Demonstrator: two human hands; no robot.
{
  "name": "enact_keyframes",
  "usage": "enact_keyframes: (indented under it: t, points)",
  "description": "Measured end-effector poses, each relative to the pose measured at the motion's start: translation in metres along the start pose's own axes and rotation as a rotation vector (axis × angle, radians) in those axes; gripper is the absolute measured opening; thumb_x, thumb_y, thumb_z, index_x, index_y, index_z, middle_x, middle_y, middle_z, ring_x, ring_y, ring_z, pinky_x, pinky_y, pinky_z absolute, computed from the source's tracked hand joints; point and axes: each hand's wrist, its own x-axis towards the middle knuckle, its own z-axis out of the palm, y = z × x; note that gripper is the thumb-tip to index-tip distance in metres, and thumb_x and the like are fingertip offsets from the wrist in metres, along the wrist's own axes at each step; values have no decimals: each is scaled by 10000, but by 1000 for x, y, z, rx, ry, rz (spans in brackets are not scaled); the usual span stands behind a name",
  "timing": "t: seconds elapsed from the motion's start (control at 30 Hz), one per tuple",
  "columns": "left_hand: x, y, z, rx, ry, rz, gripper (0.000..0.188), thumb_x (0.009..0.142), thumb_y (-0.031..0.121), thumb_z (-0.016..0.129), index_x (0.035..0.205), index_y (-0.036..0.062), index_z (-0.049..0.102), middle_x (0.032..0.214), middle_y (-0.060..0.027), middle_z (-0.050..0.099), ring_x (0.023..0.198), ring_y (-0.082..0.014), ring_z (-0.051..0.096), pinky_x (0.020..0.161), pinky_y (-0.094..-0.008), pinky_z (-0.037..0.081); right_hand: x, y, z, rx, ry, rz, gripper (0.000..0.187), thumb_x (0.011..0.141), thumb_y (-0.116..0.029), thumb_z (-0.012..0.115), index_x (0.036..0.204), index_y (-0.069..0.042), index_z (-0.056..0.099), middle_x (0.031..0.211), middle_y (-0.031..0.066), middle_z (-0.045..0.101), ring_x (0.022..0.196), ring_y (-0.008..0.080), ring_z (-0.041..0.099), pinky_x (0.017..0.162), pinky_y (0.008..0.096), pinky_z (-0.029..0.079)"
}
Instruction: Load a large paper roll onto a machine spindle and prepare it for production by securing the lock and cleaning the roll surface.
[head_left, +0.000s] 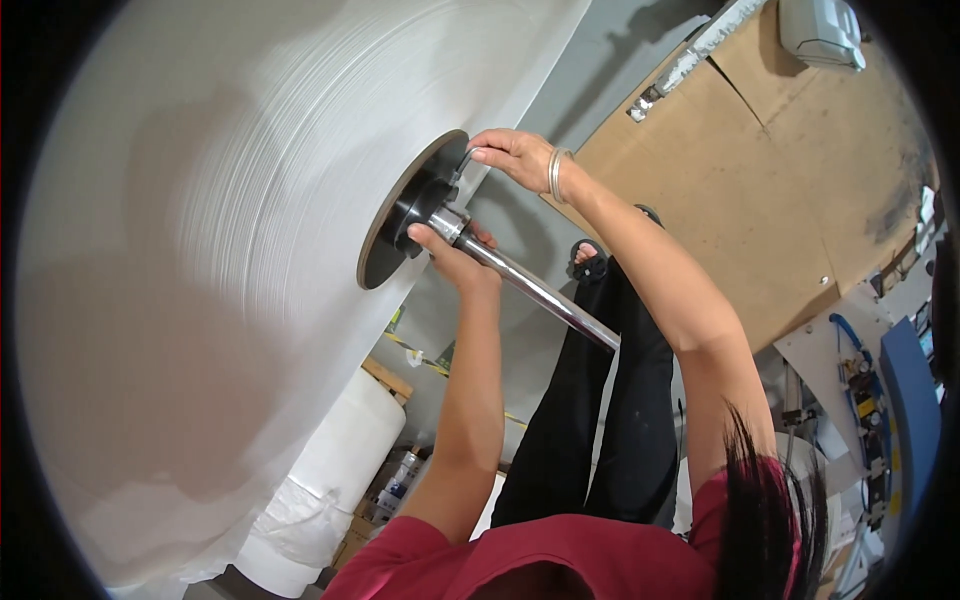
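A huge white roll stands with its flat end toward me, a dark round flange against its centre. From the flange's black hub a shiny steel shaft sticks out toward the lower right. My left hand is closed round the shaft beside the hub, thumb up against the hub and fingertips showing on the far side. Above it, my right hand pinches a bent hex key, whose lower end meets the hub's upper edge; the tip itself is hidden.
A brown board-covered surface lies at the right, with a pale plastic jug at its far end. Machine parts with blue tubing stand at the lower right. Below the big roll is a smaller wrapped white roll. My legs are close under the shaft.
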Motion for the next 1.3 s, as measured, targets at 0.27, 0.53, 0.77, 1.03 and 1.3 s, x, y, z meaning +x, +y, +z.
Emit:
enact_keyframes:
  t: [0.27,0.53,0.77,1.03,1.3]
  points:
    - [2,-1,-1,-6,35,-23,781,640,833,275,831,100,466,607,-48,455,458,-145,422,420,-244,344,16,11,-5,65,-149,0,344,874,-356,481,1051,-71,558,936,68,596,899,157,539,820,276,416]
    - [0,-2,8,-4,37,-7,799,622,846,273,825,97,465,618,-50,455,468,-140,414,427,-237,335,-1,18,9,-12,186,-226,184,856,-130,529,1012,-40,569,831,57,625,722,135,582,674,253,470]
    - [-1,-3,4,-13,1,-36,807,605,856,268,798,96,460,612,-46,460,473,-140,415,445,-245,339,23,18,-11,-217,-36,-342,212,844,-215,541,1003,-81,583,917,80,622,822,262,583,756,301,473]
    - [-3,0,4,15,36,-18,816,595,863,258,800,100,461,609,-46,464,451,-138,409,423,-241,325,14,23,2,251,-133,28,177,852,-177,544,1000,-95,598,839,-2,605,773,81,547,740,215,444]
    - [-1,1,3,4,38,-2,786,620,842,279,790,96,458,599,-43,457,446,-128,412,403,-226,316,-6,3,31,-59,219,137,334,861,-295,523,712,4,509,537,146,417,489,199,363,488,333,370]
